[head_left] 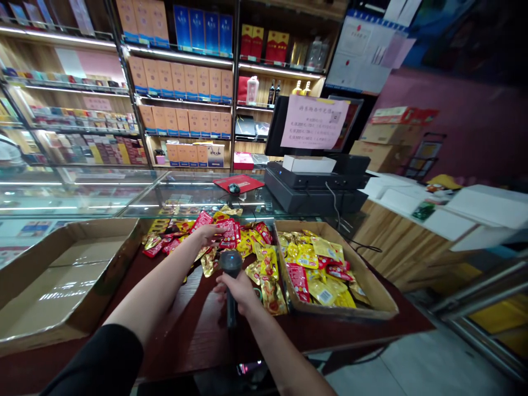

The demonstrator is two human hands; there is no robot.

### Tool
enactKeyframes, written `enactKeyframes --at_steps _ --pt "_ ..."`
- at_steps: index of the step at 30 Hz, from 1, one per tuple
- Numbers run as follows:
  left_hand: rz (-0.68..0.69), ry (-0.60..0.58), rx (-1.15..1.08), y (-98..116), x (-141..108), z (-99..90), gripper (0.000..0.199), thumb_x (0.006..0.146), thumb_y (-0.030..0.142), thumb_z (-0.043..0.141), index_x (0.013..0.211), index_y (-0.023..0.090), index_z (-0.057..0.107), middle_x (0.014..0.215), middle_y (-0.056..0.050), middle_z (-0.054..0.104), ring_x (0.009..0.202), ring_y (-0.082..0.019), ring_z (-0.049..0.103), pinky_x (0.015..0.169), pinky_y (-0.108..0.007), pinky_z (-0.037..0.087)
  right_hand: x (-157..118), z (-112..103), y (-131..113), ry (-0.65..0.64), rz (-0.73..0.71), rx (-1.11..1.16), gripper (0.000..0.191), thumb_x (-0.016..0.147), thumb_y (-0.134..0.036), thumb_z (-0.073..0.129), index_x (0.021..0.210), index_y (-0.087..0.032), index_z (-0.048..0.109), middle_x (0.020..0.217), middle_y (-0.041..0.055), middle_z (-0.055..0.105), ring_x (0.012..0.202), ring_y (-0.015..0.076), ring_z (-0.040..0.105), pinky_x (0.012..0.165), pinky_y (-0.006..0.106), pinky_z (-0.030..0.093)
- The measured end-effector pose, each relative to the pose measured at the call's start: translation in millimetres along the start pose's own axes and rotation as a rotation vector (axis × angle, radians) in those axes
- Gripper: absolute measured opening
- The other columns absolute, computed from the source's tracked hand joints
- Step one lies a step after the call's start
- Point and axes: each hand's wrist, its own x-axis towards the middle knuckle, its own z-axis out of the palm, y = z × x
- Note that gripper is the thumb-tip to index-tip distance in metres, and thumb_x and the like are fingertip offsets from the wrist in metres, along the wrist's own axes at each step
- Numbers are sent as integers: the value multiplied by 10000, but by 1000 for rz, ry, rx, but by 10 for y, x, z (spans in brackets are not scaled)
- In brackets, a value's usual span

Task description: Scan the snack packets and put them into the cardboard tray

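Right grip (236, 290) wrapped around a black handheld scanner (231, 263), left grip (209, 233) pinching a red packet (231, 234), yellow packets (268, 263) nearby

A pink rectangular paper sheet (309, 127) on a black flat-screen monitor (275, 129) bears a heading and several lines of dark Chinese characters; the figures "200" and "500" seem to stand in the lower lines, the rest too blurred to read surely. A square code is printed near its upper right corner. A flat yellow foil packet (325, 296) shows a white barcode label, its digits too small. White print on a glossy red plastic packet (230, 236) cannot be read. Tall blue cardboard boxes (197, 28) carry pale upright characters, likewise illegible, as does a small pink paper sign (98, 104) on the left shelves.
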Motion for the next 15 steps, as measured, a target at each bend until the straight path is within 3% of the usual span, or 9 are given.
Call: enactKeyframes --at_steps 6,15 --pt "-9 3 16 -14 54 -48 495 462 234 851 797 186 489 728 31 621 676 -122 597 644 -258 437 -7 45 25 101 -54 -215 94 660 -243 570 689 -160 537 396 -56 475 299 86 444 293 176 337" --pt "-6 -50 52 -98 -9 -34 433 511 272 830 743 188 474 704 24 615 639 -126 599 576 -238 439 -7 66 10 106 -51 -211 91 663 -246 578 653 -170 528 353 -64 442 283 83 414 305 181 332"
